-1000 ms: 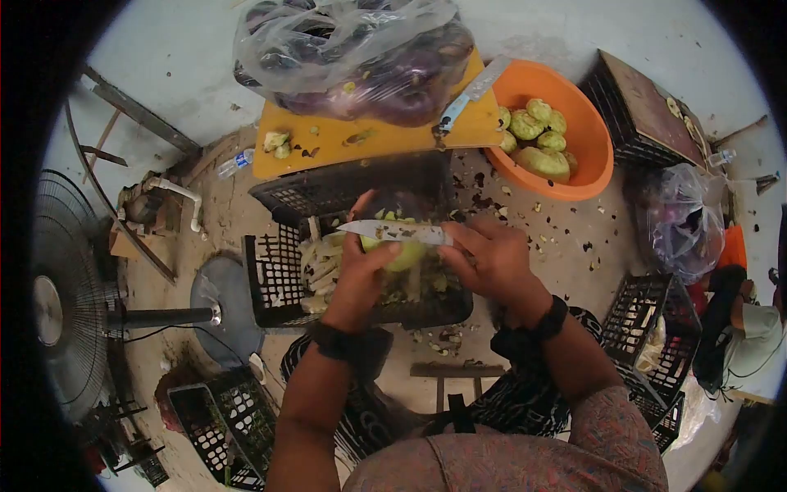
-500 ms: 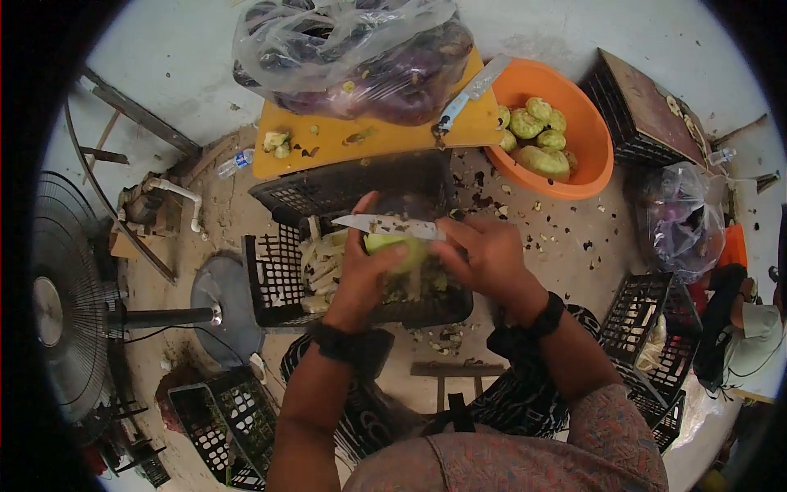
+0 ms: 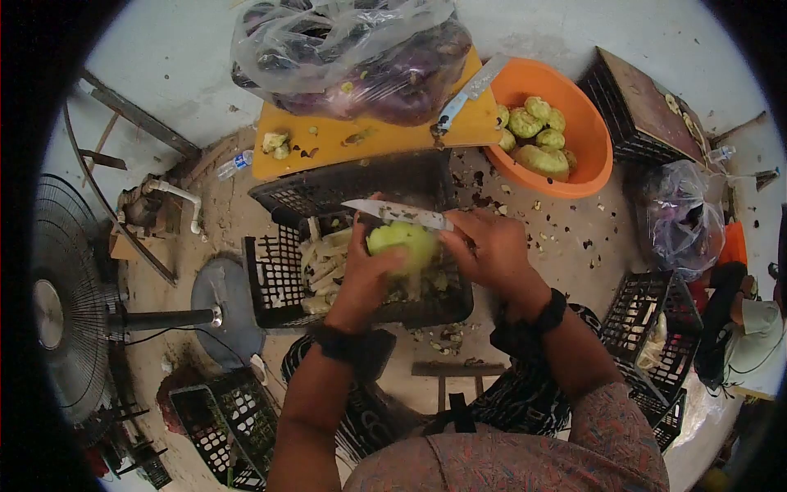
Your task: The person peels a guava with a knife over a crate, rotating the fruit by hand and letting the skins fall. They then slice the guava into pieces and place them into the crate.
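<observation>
In my left hand [image 3: 367, 277] is a round, pale green vegetable [image 3: 403, 243], blurred by motion, with the fingers wrapped about its left side. My right hand [image 3: 490, 248] grips a knife [image 3: 402, 214], its handle hidden in the fist. The blade points left along the top of the vegetable, with dark and pale scraps stuck to it. Right below both hands stands a black plastic crate [image 3: 272, 281], with pale strips of trimmings [image 3: 321, 275] inside.
Behind the crate, a yellow board [image 3: 328, 146] bears a plastic bag of purple vegetables [image 3: 361, 66] and a cleaver [image 3: 475, 90]. An orange basin [image 3: 592, 131] holds several pale green vegetables. A fan [image 3: 61, 307] stands left; crates [image 3: 648, 316] and another person's leg [image 3: 721, 312] are right.
The knife blade has lifted slightly and tilted, its tip moving a little right and up. More of the pale green vegetable shows beneath it.
</observation>
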Available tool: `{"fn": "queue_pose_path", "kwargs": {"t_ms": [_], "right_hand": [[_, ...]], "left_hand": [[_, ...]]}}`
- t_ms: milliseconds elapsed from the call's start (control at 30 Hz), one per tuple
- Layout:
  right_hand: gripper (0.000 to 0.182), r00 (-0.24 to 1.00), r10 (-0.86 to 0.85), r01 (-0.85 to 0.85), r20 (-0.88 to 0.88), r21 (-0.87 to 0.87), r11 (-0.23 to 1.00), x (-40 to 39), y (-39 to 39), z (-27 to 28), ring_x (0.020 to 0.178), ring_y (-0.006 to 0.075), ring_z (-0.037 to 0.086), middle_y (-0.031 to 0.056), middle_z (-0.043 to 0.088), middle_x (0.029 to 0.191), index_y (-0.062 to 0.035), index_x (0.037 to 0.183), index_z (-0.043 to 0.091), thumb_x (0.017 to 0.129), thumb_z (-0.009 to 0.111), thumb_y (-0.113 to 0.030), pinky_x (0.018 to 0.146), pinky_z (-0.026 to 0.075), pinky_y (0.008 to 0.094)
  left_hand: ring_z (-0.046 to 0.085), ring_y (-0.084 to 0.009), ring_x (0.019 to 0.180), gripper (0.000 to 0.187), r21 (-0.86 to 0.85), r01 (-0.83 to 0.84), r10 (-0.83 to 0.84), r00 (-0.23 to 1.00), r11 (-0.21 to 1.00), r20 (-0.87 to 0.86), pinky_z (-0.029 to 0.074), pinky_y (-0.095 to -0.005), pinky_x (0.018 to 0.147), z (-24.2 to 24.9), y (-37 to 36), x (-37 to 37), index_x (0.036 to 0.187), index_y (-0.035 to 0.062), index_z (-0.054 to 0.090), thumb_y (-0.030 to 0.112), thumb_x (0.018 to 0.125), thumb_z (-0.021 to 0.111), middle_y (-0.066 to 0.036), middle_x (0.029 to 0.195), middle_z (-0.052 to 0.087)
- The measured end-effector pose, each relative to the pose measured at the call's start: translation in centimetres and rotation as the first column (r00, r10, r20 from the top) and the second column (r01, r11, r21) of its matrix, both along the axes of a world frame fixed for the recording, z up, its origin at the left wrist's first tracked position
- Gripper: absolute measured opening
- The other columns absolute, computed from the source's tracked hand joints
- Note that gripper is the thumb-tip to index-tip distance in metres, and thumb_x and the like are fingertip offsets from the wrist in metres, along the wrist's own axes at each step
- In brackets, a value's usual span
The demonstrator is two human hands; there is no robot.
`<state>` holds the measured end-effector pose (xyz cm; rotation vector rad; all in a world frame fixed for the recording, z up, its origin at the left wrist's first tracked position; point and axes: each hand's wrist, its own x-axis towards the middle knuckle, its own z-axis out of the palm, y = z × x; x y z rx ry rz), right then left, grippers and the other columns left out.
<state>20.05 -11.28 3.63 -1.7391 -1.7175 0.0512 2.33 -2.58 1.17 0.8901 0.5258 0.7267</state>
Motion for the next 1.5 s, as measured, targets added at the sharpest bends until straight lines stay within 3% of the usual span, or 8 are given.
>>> {"fn": "queue_pose_path", "kwargs": {"t_ms": [67, 267, 600, 767, 1233, 1300, 1367, 1500], "right_hand": [[0.018, 1.0, 0.023, -0.023, 0.018, 0.02, 1.0, 0.0, -0.4, -0.5, 0.059, 0.0298, 0.06, 0.0096, 0.06, 0.067, -0.0126, 0.09, 0.063, 0.083, 0.065, -0.029, 0.049, 0.044, 0.0417], [0.021, 0.999, 0.046, -0.045, -0.006, 0.079, 0.996, -0.5, -0.8, -0.8, 0.058, 0.0276, 0.06, 0.0068, 0.059, 0.067, -0.0144, 0.095, 0.065, 0.08, 0.069, -0.028, 0.049, 0.045, 0.0395], [0.019, 0.999, 0.041, -0.041, 0.002, 0.062, 0.997, -0.7, -0.6, -0.4, 0.057, 0.0282, 0.059, 0.007, 0.058, 0.066, -0.0134, 0.092, 0.063, 0.081, 0.068, -0.028, 0.048, 0.045, 0.0403], [0.022, 0.999, 0.043, -0.043, 0.006, 0.065, 0.997, -0.6, -0.2, -0.6, 0.055, 0.0278, 0.059, 0.0076, 0.058, 0.065, -0.0107, 0.094, 0.064, 0.079, 0.07, -0.025, 0.048, 0.046, 0.0389], [0.024, 0.999, 0.032, -0.034, 0.034, 0.071, 0.997, -0.6, -0.5, -0.3, 0.054, 0.0277, 0.06, 0.0089, 0.059, 0.064, -0.0073, 0.094, 0.065, 0.077, 0.072, -0.023, 0.049, 0.047, 0.0372], [0.019, 1.0, 0.017, -0.017, 0.006, 0.054, 0.998, -0.5, -0.5, -0.2, 0.058, 0.0291, 0.059, 0.0074, 0.057, 0.066, -0.012, 0.087, 0.06, 0.082, 0.065, -0.03, 0.049, 0.045, 0.0412], [0.02, 1.0, 0.018, -0.018, -0.002, 0.034, 0.999, -0.1, -0.7, -0.4, 0.059, 0.0296, 0.059, 0.008, 0.057, 0.066, -0.0119, 0.087, 0.06, 0.083, 0.065, -0.03, 0.049, 0.045, 0.0415], [0.023, 0.999, 0.03, -0.032, 0.039, 0.043, 0.999, 0.2, -0.8, -0.3, 0.054, 0.0262, 0.06, 0.0082, 0.059, 0.065, -0.009, 0.095, 0.066, 0.078, 0.071, -0.023, 0.048, 0.046, 0.0361]], "left_hand": [[0.054, -0.0238, 0.111, 0.079, -0.156, -0.057, 0.064, 0.997, 0.986, 0.038, 0.046, -0.0372, 0.094, 1.1, -0.1, -0.2, 0.142, 0.0118, 0.029, 0.008, 0.072, 0.066, -0.011, 0.122, 0.051], [0.053, -0.0256, 0.114, 0.062, -0.074, -0.1, 0.101, 0.995, 0.992, 0.003, 0.043, -0.0411, 0.098, 0.0, 0.3, -0.9, 0.135, 0.0106, 0.036, 0.013, 0.078, 0.06, -0.01, 0.122, 0.053], [0.053, -0.0251, 0.114, 0.067, -0.068, -0.083, 0.084, 0.996, 0.994, 0.011, 0.043, -0.0402, 0.097, 0.4, 0.1, -0.4, 0.137, 0.0103, 0.034, 0.016, 0.077, 0.062, -0.009, 0.122, 0.053], [0.054, -0.0241, 0.112, 0.075, -0.174, -0.061, 0.07, 0.996, 0.983, 0.048, 0.045, -0.0375, 0.096, 0.1, -0.5, -0.1, 0.142, 0.0108, 0.028, 0.004, 0.075, 0.061, -0.011, 0.124, 0.051], [0.054, -0.0236, 0.111, 0.08, -0.077, -0.033, 0.034, 0.999, 0.996, 0.019, 0.046, -0.0369, 0.095, 0.6, -0.3, -0.2, 0.143, 0.0098, 0.027, 0.004, 0.073, 0.065, -0.011, 0.123, 0.051], [0.054, -0.0237, 0.112, 0.081, -0.078, -0.031, 0.031, 1.0, 0.996, 0.004, 0.046, -0.0368, 0.095, 0.3, 0.1, -0.5, 0.142, 0.0099, 0.027, 0.004, 0.072, 0.066, -0.012, 0.123, 0.051], [0.054, -0.0241, 0.111, 0.082, -0.219, -0.034, 0.052, 0.996, 0.975, 0.077, 0.046, -0.0367, 0.095, -0.9, 0.6, -0.8, 0.142, 0.0099, 0.028, 0.005, 0.07, 0.067, -0.011, 0.123, 0.052], [0.057, -0.026, 0.109, 0.07, -0.015, -0.115, 0.115, 0.993, 0.993, -0.018, 0.047, -0.0394, 0.094, 0.0, 0.3, -0.5, 0.136, 0.0054, 0.034, 0.017, 0.074, 0.066, -0.012, 0.122, 0.054]]}}
